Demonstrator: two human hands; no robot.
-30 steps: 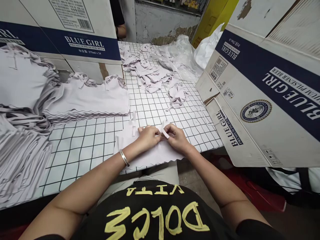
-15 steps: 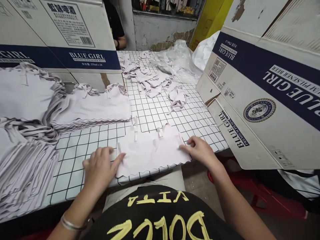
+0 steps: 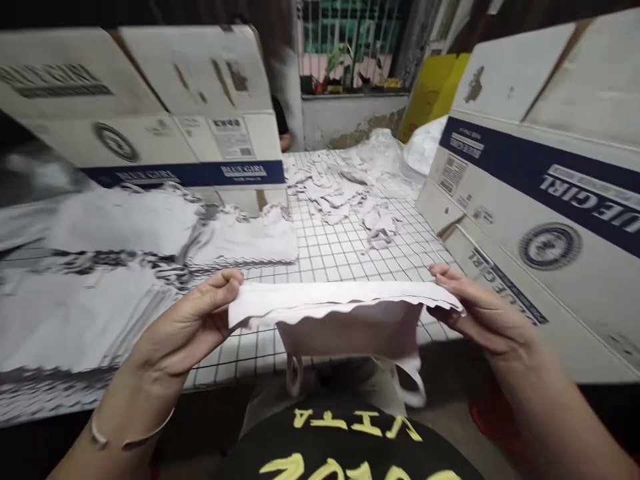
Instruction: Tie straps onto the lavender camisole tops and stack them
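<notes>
A pale pink camisole (image 3: pixel 345 327) is stretched between both hands above the table's front edge. Its wavy hem side is up and towards me, and its shoulder straps hang down near my lap. My left hand (image 3: pixel 197 323) pinches the left end between thumb and fingers. At the other end, my right hand (image 3: pixel 483 310) grips the cloth, with some fingers hidden behind it. Left of the hands lie stacks of like camisoles: a neat pile (image 3: pixel 243 241) at the back, a larger pile (image 3: pixel 127 220) beside it, and a front pile (image 3: pixel 65 317).
The table has a white, black-checked cover (image 3: pixel 325 263). Loose pale cloth pieces (image 3: pixel 335 197) and clear plastic bags (image 3: pixel 383 150) lie at the far end. Cardboard cartons stand at the left (image 3: pixel 185 143) and right (image 3: pixel 545 200). A person's arm (image 3: pixel 285 141) shows behind the left carton.
The camisole lay on the table under my hands, its straps pointing away. Now both hands hold it raised by its ends, straps hanging down. The head view has tilted up.
</notes>
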